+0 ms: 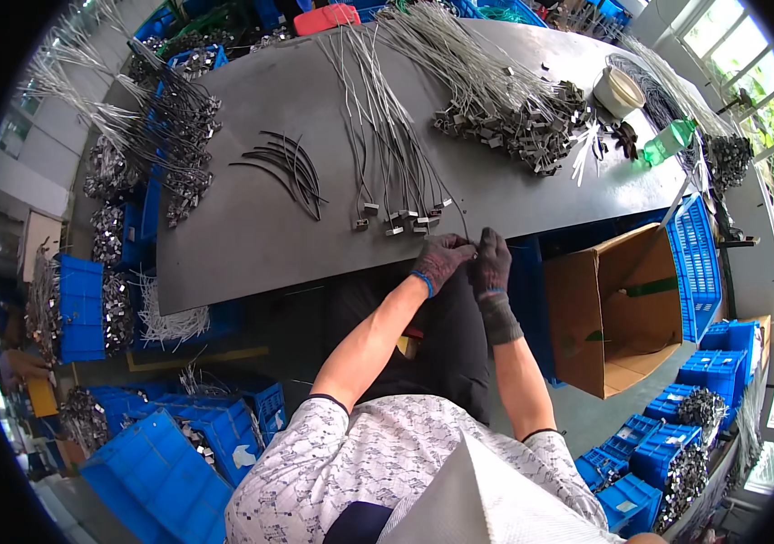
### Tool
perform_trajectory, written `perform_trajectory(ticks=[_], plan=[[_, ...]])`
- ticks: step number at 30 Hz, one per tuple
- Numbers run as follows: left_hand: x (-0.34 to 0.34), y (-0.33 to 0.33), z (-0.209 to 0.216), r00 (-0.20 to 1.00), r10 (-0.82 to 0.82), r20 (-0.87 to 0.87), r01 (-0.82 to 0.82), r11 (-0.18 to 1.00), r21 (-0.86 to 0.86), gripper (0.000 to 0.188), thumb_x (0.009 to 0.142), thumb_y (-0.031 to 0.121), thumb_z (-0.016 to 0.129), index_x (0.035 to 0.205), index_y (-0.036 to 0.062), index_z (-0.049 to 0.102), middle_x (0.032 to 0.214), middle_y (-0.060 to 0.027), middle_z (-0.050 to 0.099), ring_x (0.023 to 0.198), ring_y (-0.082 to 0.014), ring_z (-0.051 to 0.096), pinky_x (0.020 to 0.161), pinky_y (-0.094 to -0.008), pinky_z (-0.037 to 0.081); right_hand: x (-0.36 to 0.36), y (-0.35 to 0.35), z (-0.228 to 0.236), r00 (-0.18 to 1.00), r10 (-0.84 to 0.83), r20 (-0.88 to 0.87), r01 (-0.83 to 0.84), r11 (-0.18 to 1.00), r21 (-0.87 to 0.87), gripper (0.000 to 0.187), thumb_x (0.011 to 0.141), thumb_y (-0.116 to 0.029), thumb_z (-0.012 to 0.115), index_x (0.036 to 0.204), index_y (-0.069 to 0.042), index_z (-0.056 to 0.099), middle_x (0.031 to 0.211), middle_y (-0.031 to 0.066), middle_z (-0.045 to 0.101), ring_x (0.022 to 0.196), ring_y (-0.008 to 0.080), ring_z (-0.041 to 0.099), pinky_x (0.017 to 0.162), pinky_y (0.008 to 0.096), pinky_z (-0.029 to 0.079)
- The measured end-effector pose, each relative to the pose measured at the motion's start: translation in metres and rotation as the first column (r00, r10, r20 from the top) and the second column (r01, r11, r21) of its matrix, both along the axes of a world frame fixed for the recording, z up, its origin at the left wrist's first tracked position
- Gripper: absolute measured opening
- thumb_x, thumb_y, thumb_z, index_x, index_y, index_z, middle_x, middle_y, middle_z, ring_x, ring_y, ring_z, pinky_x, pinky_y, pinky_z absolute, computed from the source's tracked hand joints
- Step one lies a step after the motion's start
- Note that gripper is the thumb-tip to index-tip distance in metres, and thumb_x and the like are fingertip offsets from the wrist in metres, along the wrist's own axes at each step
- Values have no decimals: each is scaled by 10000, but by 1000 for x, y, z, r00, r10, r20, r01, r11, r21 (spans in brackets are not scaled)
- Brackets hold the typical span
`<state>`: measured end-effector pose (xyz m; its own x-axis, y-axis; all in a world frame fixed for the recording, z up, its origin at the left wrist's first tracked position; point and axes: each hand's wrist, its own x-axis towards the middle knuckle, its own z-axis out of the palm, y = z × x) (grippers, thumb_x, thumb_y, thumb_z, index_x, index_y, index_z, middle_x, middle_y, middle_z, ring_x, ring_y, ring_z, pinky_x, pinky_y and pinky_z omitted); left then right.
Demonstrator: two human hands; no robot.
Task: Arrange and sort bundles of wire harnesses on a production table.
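Observation:
Both my hands wear dark knitted gloves and meet at the table's near edge. My left hand (444, 259) is closed, its fingertips pinching a thin dark cable (464, 220) that runs up onto the tabletop. Close beside it, fingers pressed together, my right hand (493, 265) is closed too; what lies in its grip is too small to make out. Just beyond my hands lies a spread of grey cables (378, 118) with small metal end blocks (394, 218) toward me. Left of them is a loose group of short black tubes (292, 168).
A big heap of cables with metal blocks (532, 122) covers the back right of the metal table (251, 258). Near it stand a pale tub (620, 92) and a green bottle (670, 142). An open cardboard box (577, 308) is at my right; blue crates (160, 467) crowd the floor.

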<state>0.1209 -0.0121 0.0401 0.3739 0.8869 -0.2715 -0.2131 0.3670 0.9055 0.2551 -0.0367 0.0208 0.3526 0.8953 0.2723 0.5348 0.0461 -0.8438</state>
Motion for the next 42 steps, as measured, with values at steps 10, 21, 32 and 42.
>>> perform_trajectory(ticks=[10,21,32,42], plan=[[-117,88,-25,823,250,-509,-197,968,157,242,886,293,662,932,62,716,804,-97,707,734,-208,682,657,-358,518,14,114,21,957,-9,291,88,961,-261,481,998,-392,496,1317,-32,498,1125,254,653,941,396,649,840,482,516],[-252,138,-34,-15,324,-946,-466,835,294,474,839,511,635,925,49,694,957,-227,701,922,-419,682,778,-513,540,147,263,-44,771,-105,628,282,941,-188,294,950,-295,465,1078,-100,644,1005,256,686,958,478,638,779,566,517],[-254,155,-91,40,75,-996,-259,964,62,407,817,417,673,995,56,732,1059,-245,695,1016,-401,680,852,-503,555,108,189,-31,906,-120,405,316,828,-463,460,872,-394,624,1166,-42,583,1037,260,694,1049,434,647,888,500,501],[-259,124,-86,528,64,-847,-246,966,-81,113,843,176,685,886,73,700,883,-153,725,735,-246,716,571,-373,560,167,82,-90,845,424,-325,-515,808,-286,102,817,-206,661,839,-108,644,673,55,558,608,240,577,574,385,500]])
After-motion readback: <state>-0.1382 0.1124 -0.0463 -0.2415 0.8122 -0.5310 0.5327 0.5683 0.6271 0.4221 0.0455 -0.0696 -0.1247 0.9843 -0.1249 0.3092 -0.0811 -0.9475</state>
